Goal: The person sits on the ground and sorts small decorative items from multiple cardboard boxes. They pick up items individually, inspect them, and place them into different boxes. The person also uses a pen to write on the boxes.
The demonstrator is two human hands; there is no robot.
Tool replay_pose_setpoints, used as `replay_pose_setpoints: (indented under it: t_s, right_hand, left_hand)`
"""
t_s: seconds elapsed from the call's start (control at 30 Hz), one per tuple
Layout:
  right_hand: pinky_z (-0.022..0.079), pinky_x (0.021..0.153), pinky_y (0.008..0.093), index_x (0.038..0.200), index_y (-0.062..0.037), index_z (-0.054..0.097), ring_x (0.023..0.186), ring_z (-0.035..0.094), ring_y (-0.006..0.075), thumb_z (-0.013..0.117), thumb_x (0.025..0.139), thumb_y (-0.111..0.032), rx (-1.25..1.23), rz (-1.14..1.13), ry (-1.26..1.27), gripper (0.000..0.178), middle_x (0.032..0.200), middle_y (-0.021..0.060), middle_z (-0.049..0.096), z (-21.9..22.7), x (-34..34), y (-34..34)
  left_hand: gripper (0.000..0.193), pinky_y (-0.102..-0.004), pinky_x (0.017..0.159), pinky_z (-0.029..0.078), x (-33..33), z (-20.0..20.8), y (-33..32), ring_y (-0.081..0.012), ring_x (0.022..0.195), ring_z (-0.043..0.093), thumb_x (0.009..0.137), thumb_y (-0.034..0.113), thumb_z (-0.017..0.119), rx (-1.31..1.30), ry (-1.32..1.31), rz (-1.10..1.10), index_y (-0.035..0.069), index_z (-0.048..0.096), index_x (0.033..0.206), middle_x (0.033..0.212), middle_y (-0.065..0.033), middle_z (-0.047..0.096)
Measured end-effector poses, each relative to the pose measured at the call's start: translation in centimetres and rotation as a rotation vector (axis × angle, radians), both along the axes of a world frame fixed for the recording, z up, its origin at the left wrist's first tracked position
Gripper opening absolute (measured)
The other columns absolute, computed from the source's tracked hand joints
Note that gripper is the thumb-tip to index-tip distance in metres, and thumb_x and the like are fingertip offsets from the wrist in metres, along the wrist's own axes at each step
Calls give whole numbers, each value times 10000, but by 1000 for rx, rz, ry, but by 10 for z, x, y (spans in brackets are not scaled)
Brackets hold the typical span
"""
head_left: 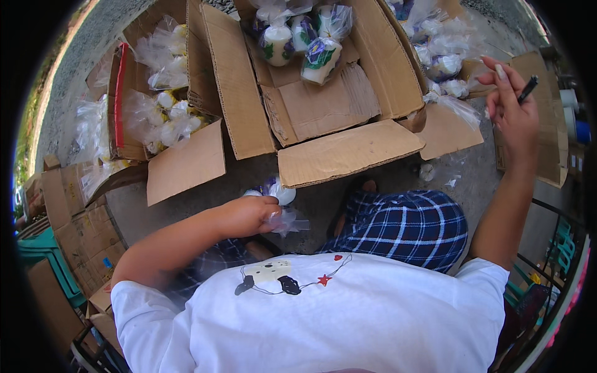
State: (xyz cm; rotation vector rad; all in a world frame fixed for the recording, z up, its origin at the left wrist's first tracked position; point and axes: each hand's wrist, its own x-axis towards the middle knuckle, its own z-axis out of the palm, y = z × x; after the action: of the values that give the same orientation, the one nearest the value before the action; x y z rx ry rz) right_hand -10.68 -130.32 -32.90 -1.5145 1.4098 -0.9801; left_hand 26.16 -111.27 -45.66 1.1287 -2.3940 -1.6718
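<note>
My left hand is closed on the gathered clear plastic of a bag in front of my lap. White rounded pieces with some purple show in this plastic-wrapped bundle, partly behind the hand. Raised at the far right, my right hand holds a black pen, which sticks out past the fingers. Ahead of me stands an open cardboard box, its flaps spread. Inside it, at the back, are several white cylindrical pieces with purple and green decoration, wrapped in clear plastic.
Another cardboard box at the left holds plastic-wrapped white and yellow pieces. More wrapped pieces lie at the back right. Green plastic chairs stand on both sides. Plastic scraps lie on the grey floor near my knee.
</note>
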Motion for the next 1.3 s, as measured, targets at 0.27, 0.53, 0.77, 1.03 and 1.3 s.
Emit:
replay_pose_setpoints:
  t_s: [0.27, 0.53, 0.77, 1.03, 1.3]
  right_hand:
    - [442, 499, 321, 1166, -16, 380, 502, 536, 188, 468, 882, -339, 399, 226, 831, 439, 765, 126, 567, -117, 170, -121]
    - [412, 895, 353, 1286, -24, 203, 1085, 494, 324, 699, 693, -192, 201, -168, 450, 791, 1152, 245, 503, -190, 179, -152]
    - [441, 800, 360, 1061, -25, 495, 924, 567, 340, 596, 680, -254, 176, -6, 489, 456, 1011, 220, 573, -183, 177, -187]
    - [437, 844, 412, 1273, -165, 341, 1002, 534, 354, 616, 693, -464, -96, -98, 516, 708, 1149, 242, 433, -189, 213, -180]
    - [455, 788, 418, 997, -55, 533, 971, 535, 353, 633, 750, -281, -201, 16, 514, 349, 1080, 185, 477, -236, 179, -223]
  left_hand:
    - [180, -403, 679, 458, 13, -72, -10, -337, 763, 562, 742, 180, 622, -13, -22, 2, 27, 559, 815, 831, -147, 553]
    - [148, -390, 697, 456, 22, -110, 9, -312, 813, 555, 741, 94, 587, -45, 42, 18, 48, 540, 874, 870, -131, 516]
    - [205, -403, 766, 421, 26, -97, 6, -276, 914, 526, 741, 121, 512, -395, -190, -243, 87, 538, 941, 915, -112, 495]
    - [576, -466, 912, 343, 35, -39, 18, -314, 1143, 418, 787, 280, 545, -364, -576, -286, 150, 331, 1306, 1333, -153, 301]
    - [375, -270, 674, 490, 16, 170, -138, -134, 875, 598, 822, 169, 613, 523, -152, 139, 36, 505, 1156, 996, -140, 594]
